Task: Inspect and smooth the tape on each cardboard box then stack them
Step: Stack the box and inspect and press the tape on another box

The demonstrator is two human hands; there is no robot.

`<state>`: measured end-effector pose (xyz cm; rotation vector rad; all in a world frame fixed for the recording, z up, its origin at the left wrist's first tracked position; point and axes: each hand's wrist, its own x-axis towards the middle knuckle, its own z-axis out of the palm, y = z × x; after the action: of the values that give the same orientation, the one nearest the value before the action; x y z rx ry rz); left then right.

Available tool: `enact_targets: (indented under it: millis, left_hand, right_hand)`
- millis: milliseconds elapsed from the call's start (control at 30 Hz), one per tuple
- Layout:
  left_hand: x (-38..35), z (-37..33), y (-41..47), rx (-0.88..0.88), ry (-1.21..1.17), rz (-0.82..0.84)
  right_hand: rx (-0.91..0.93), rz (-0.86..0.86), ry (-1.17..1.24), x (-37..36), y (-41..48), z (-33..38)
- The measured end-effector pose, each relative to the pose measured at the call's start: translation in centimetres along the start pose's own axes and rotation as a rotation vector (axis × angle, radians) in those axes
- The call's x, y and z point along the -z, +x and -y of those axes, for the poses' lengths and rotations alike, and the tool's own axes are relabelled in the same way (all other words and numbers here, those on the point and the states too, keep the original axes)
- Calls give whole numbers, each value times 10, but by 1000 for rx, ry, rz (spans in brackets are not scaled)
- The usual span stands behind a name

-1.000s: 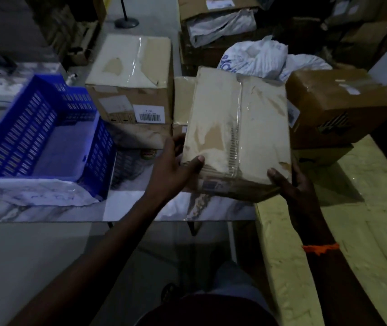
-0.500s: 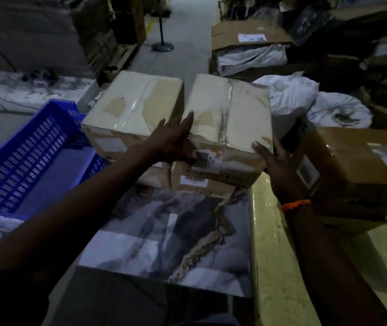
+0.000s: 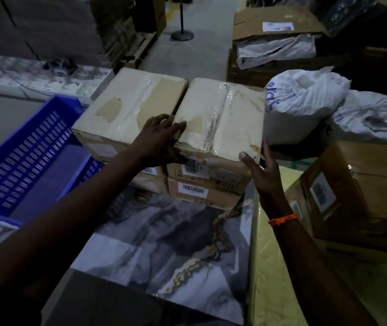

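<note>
Right hand (image 3: 260, 170) grips taped box (image 3: 220, 118); left hand (image 3: 161, 137) presses it flat-fingered; likely stacking step; next, square it over lower box (image 3: 201, 192).

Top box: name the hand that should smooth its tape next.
Left, probably. The left hand rests open on the box top, fingers pointing toward the tape. The right hand grips the near right corner and can steady it.

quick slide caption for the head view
Left hand presses and right hand grips a taped box resting on a second box, beside a blue crate.
</note>
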<state>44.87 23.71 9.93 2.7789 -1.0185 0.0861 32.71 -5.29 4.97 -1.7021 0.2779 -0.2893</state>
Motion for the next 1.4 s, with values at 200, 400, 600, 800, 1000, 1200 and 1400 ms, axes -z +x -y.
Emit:
enact_targets:
  millis: [200, 400, 600, 800, 1000, 1200, 1400]
  left_hand:
    - [-10, 2, -10, -49, -107, -106]
    - [-6, -4, -18, -26, -196, -80]
    - [-2, -3, -25, -64, -275, -184]
    - [-4, 6, -29, -104, -350, -271]
    - [-7, 12, -27, -148, -336, -200]
    - [-17, -6, -32, -408, -206, -335]
    - [-60, -123, -47, -716, -367, -404]
  right_hand:
    - [24, -46, -63, -2, -7, -5]
    - [15, -103, -92, -11, -24, -3]
    - [20, -124, -74, -13, -20, 8]
    - [-60, -131, -11, -16, -18, 7]
    - [-68, -126, -50, -15, -17, 11]
    - [-27, -190, -325, -9, -50, 13]
    - [20, -431, -830, 77, -110, -32]
